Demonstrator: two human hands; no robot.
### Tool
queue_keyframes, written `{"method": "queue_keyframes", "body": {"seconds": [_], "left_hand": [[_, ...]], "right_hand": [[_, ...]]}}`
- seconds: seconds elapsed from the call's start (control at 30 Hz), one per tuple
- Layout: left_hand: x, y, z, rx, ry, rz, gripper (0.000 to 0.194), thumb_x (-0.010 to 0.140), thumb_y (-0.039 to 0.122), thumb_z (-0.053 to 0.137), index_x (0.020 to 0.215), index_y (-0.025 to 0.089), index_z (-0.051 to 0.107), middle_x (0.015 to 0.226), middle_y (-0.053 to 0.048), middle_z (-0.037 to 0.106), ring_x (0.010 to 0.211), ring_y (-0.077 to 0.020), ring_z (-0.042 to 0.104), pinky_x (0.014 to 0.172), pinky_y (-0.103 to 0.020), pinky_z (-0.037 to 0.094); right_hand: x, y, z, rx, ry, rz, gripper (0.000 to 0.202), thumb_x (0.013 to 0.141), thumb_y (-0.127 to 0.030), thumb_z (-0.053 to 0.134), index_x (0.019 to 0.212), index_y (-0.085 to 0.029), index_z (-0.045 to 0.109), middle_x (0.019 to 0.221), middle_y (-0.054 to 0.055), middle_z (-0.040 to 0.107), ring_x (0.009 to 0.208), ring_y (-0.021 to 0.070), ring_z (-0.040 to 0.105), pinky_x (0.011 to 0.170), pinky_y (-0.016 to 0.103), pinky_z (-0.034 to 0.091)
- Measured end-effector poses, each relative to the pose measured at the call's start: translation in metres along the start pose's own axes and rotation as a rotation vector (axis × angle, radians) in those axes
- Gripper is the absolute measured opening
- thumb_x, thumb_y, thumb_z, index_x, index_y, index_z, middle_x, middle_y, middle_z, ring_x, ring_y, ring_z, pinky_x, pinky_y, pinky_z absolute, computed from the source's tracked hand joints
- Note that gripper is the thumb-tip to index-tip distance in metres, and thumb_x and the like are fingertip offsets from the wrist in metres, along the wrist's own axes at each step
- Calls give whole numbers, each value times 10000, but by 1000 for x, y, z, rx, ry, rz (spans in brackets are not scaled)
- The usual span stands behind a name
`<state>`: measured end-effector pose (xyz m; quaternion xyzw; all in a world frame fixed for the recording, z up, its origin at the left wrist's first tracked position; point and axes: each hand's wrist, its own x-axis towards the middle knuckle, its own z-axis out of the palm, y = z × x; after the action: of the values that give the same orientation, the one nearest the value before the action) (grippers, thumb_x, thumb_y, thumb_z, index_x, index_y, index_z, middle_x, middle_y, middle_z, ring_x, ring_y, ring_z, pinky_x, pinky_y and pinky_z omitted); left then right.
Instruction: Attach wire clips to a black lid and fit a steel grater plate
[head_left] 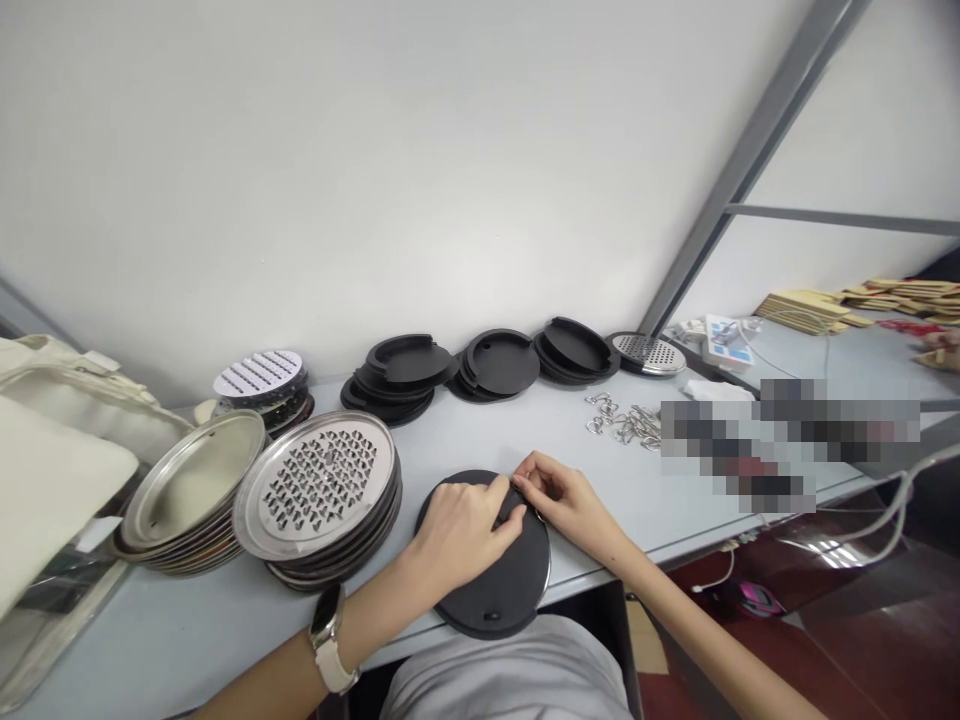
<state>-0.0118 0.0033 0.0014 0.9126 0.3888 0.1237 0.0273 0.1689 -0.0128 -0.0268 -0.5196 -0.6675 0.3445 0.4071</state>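
Note:
A black round disc [491, 590] with a small slot near its front edge lies at the table's front, one end over my lap. A thin silver rim shows along its right side. My left hand [461, 525], a watch on its wrist, rests across the disc with thumb and fingers bent toward its far edge. At that same edge my right hand [564, 497] pinches with thumb and forefinger close to the left fingertips. Whatever small thing lies between the right fingertips is hidden. Several metal rings [637, 425] lie loose behind and right of the disc.
Left stand stacks of round metal graters [322, 485] and pale discs [199, 480]. Stacks of black round lids [502, 360] line the wall, with another grater [649, 352] at their right end. A grey post [720, 225] rises behind. A pixelated patch covers part of the right side.

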Motion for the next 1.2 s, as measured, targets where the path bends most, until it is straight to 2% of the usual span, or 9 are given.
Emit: {"method": "queue_keyframes", "body": {"seconds": [0.2, 0.37, 0.6, 1.0, 1.2], "left_hand": [[1, -1, -1, -5, 0, 3, 181, 910, 382, 450, 882, 219, 525, 657, 13, 632, 585, -202, 616, 499, -283, 301], [0, 0, 1, -23, -6, 1, 191, 913, 386, 447, 924, 216, 535, 658, 12, 630, 586, -197, 616, 502, -275, 297], [-1, 0, 0, -36, -18, -4, 201, 917, 391, 443, 930, 214, 537, 677, 10, 638, 592, -190, 614, 513, -274, 297], [0, 0, -2, -23, -29, -10, 199, 918, 388, 441, 920, 210, 529, 675, 8, 635, 600, -186, 621, 515, -278, 302], [0, 0, -1, -17, -21, -4, 190, 917, 386, 442, 897, 213, 519, 658, 13, 624, 588, -193, 616, 507, -276, 293]], "right_hand": [[-8, -6, -6, -72, -112, -68, 65, 917, -203, 441, 959, -195, 491, 643, -59, 457, 572, 106, 414, 565, 216, 338], [-12, -8, -10, -149, -171, -102, 170, 896, -152, 423, 1056, -197, 453, 687, -50, 474, 572, 105, 421, 579, 217, 352], [-13, -5, -12, -146, -211, -96, 243, 895, -161, 431, 1131, -183, 483, 652, -60, 424, 544, 95, 385, 543, 206, 335], [-11, 0, -13, -141, -171, -78, 81, 884, -210, 467, 949, -193, 511, 635, -63, 406, 561, 95, 368, 544, 207, 321], [-11, 0, -12, -124, -169, -73, 147, 892, -256, 459, 1023, -203, 502, 624, -63, 398, 556, 104, 364, 542, 212, 319]]}}
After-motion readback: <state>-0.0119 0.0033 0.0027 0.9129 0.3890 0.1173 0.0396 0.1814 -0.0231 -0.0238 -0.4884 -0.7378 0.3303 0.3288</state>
